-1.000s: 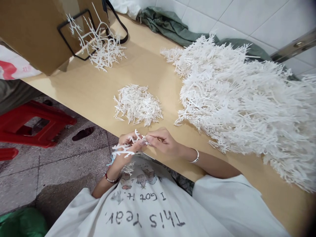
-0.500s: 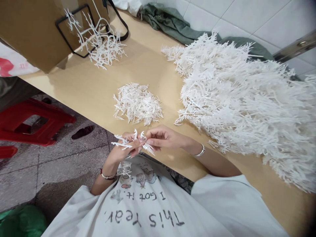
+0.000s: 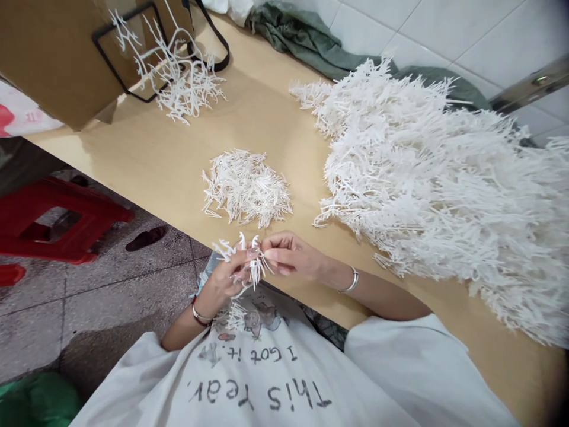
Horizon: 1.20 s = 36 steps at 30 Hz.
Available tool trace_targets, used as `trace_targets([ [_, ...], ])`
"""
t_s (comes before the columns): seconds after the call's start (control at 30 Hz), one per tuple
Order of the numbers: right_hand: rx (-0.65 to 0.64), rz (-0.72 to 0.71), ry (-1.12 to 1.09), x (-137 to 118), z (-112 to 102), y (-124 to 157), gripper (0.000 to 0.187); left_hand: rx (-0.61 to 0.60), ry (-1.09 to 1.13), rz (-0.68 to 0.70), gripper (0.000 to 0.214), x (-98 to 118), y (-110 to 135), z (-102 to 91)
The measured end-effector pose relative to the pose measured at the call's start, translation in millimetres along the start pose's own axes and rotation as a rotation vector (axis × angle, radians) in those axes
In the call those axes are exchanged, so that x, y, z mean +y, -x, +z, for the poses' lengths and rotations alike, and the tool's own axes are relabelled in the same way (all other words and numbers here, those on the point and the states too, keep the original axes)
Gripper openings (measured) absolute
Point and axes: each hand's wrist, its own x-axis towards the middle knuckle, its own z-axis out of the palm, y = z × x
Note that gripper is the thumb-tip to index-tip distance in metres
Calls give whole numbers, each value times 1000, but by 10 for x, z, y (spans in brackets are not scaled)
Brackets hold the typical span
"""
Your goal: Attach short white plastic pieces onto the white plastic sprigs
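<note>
My left hand [image 3: 227, 277] is closed around a white branched plastic sprig [image 3: 256, 271], whose forked tips stick out above the fingers. A thinner tuft [image 3: 236, 314] hangs below that hand, in front of the shirt. With thumb and index finger, my right hand [image 3: 293, 256] pinches at the sprig's fine stems; the exact piece between the fingertips is too small to make out. Just beyond both hands lies a small pile of short white pieces [image 3: 248, 188] on the table [image 3: 267, 127].
A large heap of white branched sprigs [image 3: 435, 190] covers the table's right side. At the back left, more branched pieces [image 3: 189, 89] lie by a cardboard box [image 3: 66, 53] and a black wire frame [image 3: 128, 89]. A red stool [image 3: 57, 219] stands on the floor at left.
My left hand has turned slightly and shifted right, and the sprig's fine stems now hang downward between the hands. My right hand stays pinched close to it.
</note>
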Motion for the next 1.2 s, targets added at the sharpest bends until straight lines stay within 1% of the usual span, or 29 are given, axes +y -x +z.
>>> trace_targets([
  [0.1, 45, -11, -69, 14, 39, -6, 26, -30, 122, -2, 34, 58, -46, -21],
  [0.17, 58, -20, -16, -20, 72, -9, 28, -12, 142, 30, 33, 87, -52, -16],
  [0.2, 58, -26, 53, -51, 84, -11, 29, 0, 145, 46, 32, 93, -49, -5],
  [0.27, 86, -58, 262, -133, 90, -12, 28, 27, 125, 80, 31, 90, -37, 26],
  [0.3, 131, -91, 401, -180, 78, -13, 27, 44, 104, 102, 31, 84, -28, 41],
  [0.37, 275, -200, 726, -267, 18, -17, 22, 77, 46, 148, 32, 69, -11, 61],
  [0.43, 435, -330, 1062, -323, -86, -30, 18, 118, -31, 204, 33, 56, 4, 61],
  [0.5, 547, -416, 1334, -335, -209, -53, 19, 171, -129, 283, 34, 46, 14, 44],
  [0.57, 628, -436, 1491, -313, -305, -78, 19, 230, -233, 367, 32, 37, 18, 12],
  [0.6, 653, -432, 1515, -299, -328, -87, 18, 252, -284, 399, 32, 31, 18, -7],
  [0.67, 670, -431, 1467, -279, -311, -90, 19, 279, -379, 434, 32, 18, 15, -48],
  [0.7, 649, -430, 1405, -278, -270, -84, 19, 290, -424, 439, 33, 12, 12, -67],
  [0.77, 532, -379, 1242, -290, -147, -58, 20, 305, -518, 444, 36, 1, 9, -95],
  [0.83, 365, -269, 1082, -308, -18, -26, 23, 298, -597, 457, 37, -2, 9, -101],
  [0.9, 218, -153, 954, -317, 64, -4, 27, 271, -668, 465, 37, 8, 18, -85],
  [1.0, 102, -63, 794, -311, 68, 1, 28, 246, -754, 428, 39, 41, 43, -43],
  [1.07, 59, -40, 707, -307, 27, -8, 29, 224, -771, 397, 39, 63, 61, -26],
  [1.13, 19, -31, 633, -307, -12, -16, 29, 188, -732, 362, 38, 76, 74, -21],
  [1.2, -40, -2, 525, -302, -33, -15, 28, 144, -617, 292, 35, 80, 78, -16],
])
